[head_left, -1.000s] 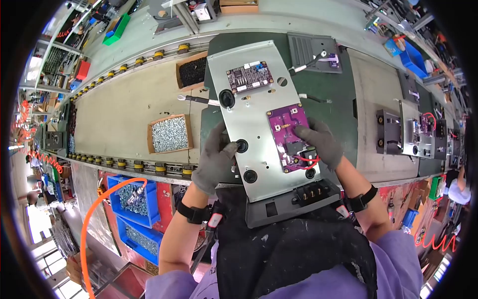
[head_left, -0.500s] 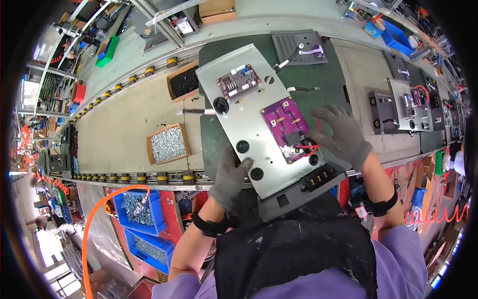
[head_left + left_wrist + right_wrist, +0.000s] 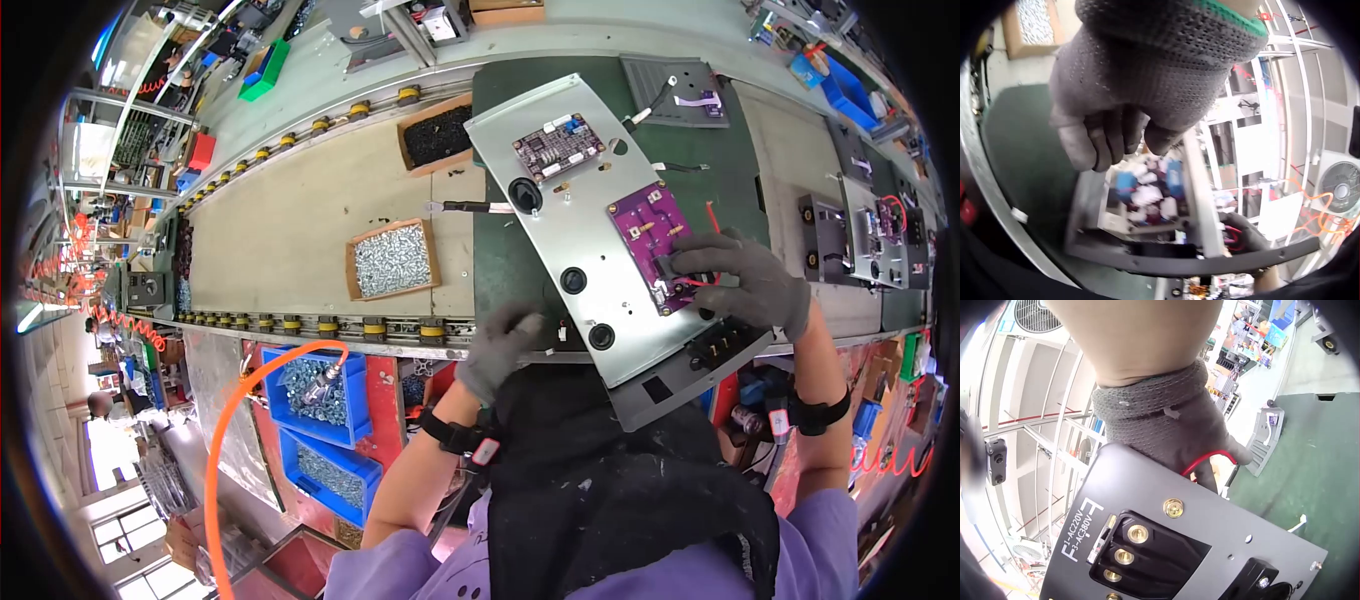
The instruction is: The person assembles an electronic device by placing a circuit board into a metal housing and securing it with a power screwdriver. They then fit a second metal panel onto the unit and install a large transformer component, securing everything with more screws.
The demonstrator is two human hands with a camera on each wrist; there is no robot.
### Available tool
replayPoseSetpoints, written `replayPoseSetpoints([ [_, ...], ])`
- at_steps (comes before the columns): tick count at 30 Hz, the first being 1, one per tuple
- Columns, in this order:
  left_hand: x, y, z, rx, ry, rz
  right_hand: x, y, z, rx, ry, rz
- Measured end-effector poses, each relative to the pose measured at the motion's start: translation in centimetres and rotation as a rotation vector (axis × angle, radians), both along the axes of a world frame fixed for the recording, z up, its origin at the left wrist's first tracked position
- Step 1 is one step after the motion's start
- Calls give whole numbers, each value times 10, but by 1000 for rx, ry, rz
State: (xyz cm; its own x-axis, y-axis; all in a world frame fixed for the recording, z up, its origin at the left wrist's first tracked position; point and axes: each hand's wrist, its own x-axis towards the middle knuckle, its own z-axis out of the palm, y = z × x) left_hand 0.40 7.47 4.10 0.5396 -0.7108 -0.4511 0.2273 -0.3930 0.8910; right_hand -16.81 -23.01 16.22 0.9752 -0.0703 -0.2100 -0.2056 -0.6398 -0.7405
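A silver metal plate (image 3: pixel 560 225) leans in front of the person, carrying a dark circuit board (image 3: pixel 558 148) and a purple circuit board (image 3: pixel 648 228). Over the lower end of the purple board, my gloved right hand (image 3: pixel 755 278) pinches a red wire (image 3: pixel 1213 456); its fingertips are partly hidden behind the panel in the right wrist view. A dark grey end panel (image 3: pixel 1141 481) with brass terminals borders the plate's near end. My gloved left hand (image 3: pixel 500 350) hovers left of the plate, apart from it, fingers loosely curled and holding nothing visible.
A cardboard box of silver fasteners (image 3: pixel 432 262) and one of black parts (image 3: pixel 405 150) sit on the left of the conveyor. Blue bins (image 3: pixel 357 400) hang below its edge near an orange hose (image 3: pixel 222 430). Another assembly (image 3: pixel 860 235) stands right. Cables (image 3: pixel 465 207) stick out from the plate.
The left hand has let go of the plate's left edge and moved away from it. The right hand lifted off the purple board, then came back over its lower end at the red wire.
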Motion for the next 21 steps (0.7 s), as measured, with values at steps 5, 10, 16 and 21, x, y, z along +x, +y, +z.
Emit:
replayPoseSetpoints([
  [5,83,65,-68,633,-770,77,1,5,0,-60,10,-36],
  [10,119,65,-125,1271,-908,-192,1,5,2,13,31,-58],
  [16,119,50,-135,1361,-869,-191,-3,5,1,119,3,-128],
  [21,122,58,-133,1268,-796,-210,-1,3,3,62,31,-104],
])
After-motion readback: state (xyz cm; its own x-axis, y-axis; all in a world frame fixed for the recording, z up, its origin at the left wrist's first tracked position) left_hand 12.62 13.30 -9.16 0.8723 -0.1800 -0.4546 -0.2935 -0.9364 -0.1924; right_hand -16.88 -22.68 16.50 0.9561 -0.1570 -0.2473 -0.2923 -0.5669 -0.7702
